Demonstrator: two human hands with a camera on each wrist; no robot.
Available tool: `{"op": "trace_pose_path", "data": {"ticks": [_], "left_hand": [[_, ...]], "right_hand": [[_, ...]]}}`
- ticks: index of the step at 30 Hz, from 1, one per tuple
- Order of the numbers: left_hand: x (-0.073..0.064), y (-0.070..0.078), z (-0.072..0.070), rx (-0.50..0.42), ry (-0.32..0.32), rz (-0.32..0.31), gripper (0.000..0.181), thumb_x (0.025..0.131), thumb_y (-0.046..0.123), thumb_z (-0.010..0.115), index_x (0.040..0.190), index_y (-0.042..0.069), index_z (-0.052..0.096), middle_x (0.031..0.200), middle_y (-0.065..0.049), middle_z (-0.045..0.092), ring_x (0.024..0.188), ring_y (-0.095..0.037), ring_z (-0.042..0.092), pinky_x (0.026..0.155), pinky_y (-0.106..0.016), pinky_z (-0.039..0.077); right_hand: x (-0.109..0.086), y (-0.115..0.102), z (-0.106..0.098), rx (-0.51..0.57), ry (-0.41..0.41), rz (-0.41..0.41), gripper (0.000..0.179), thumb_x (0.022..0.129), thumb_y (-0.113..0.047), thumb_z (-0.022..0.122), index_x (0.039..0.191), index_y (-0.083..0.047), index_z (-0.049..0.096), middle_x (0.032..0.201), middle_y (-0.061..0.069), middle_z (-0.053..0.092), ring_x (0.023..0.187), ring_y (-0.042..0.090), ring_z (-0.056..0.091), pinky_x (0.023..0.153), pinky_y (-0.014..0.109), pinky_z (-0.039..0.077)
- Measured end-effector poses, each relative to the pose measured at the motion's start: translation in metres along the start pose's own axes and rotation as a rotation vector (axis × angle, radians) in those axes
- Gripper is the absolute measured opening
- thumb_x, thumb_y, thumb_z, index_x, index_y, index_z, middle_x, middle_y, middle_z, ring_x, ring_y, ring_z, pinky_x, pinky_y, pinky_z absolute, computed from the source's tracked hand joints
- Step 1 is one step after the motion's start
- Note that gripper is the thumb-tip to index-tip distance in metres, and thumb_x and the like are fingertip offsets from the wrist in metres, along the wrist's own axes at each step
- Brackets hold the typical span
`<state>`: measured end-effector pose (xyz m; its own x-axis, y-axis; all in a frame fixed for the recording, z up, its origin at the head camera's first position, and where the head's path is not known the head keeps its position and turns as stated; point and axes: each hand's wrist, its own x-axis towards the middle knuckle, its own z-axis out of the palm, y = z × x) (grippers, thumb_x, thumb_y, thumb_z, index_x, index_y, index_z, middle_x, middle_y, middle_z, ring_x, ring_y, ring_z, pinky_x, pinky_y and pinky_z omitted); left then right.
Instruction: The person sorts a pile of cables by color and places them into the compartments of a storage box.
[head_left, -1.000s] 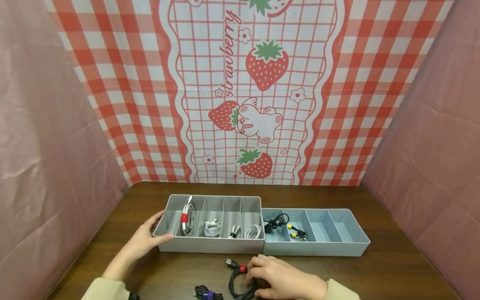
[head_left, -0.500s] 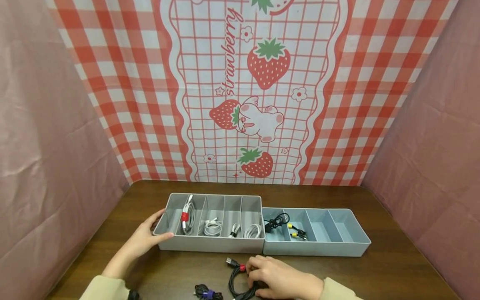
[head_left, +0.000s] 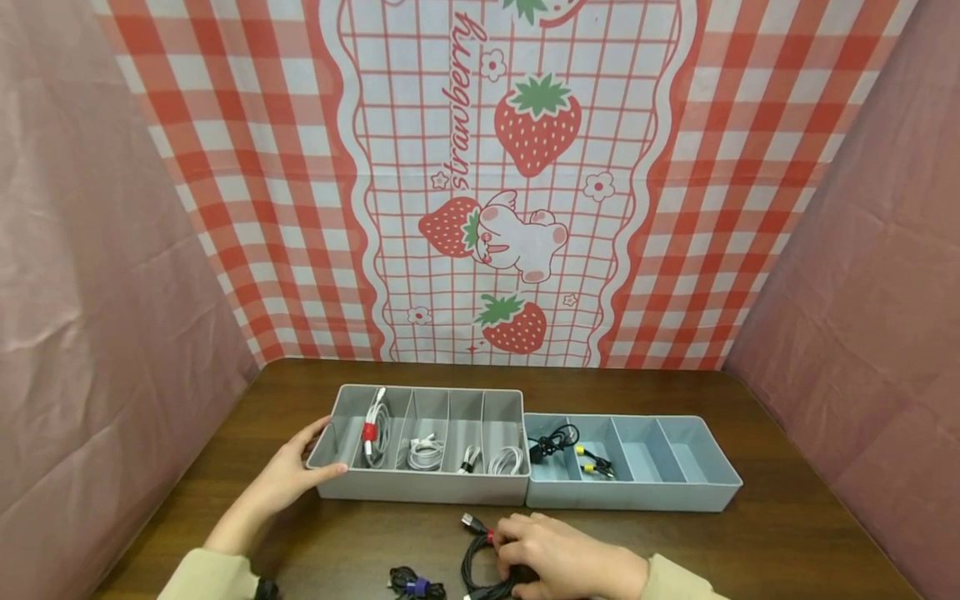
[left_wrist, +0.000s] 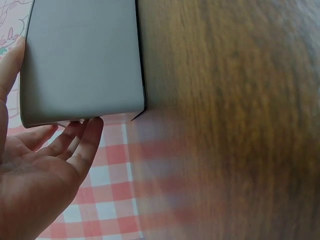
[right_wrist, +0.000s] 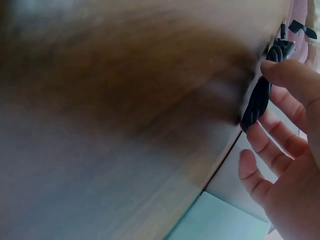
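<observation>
The black cord with the red band has slid a tiny bit rightward since a moment ago. It's in front of the grey box, pinched by the right hand's thumb and fingers. The left hand hasn't moved, gripping the box's end.
</observation>
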<state>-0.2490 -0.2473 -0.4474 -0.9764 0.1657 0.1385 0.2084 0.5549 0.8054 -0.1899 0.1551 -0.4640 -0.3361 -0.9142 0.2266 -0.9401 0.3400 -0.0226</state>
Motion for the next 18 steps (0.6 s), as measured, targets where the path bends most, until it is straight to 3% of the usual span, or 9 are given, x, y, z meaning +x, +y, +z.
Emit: {"op": "trace_pose_path", "data": {"ticks": [13, 18], "left_hand": [[0.001, -0.004, 0.001, 0.006, 0.001, 0.009, 0.083, 0.079, 0.022, 0.076, 0.144, -0.003, 0.031, 0.126, -0.026, 0.052, 0.107, -0.03, 0.055, 0.079, -0.028, 0.048], [0.0, -0.002, -0.001, 0.004, -0.011, 0.012, 0.083, 0.08, 0.021, 0.076, 0.144, -0.004, 0.029, 0.127, -0.027, 0.051, 0.107, -0.031, 0.055, 0.079, -0.029, 0.048]], "right_hand": [[0.001, -0.003, -0.013, -0.081, 0.065, -0.029, 0.018, 0.071, -0.031, 0.074, 0.085, -0.029, 0.063, 0.095, -0.015, 0.052, 0.089, 0.002, 0.049, 0.075, 0.019, 0.04], [0.002, -0.002, -0.019, -0.034, 0.066, -0.025, 0.017, 0.074, -0.029, 0.073, 0.088, -0.028, 0.063, 0.094, -0.016, 0.052, 0.087, 0.001, 0.047, 0.074, 0.017, 0.038]]}}
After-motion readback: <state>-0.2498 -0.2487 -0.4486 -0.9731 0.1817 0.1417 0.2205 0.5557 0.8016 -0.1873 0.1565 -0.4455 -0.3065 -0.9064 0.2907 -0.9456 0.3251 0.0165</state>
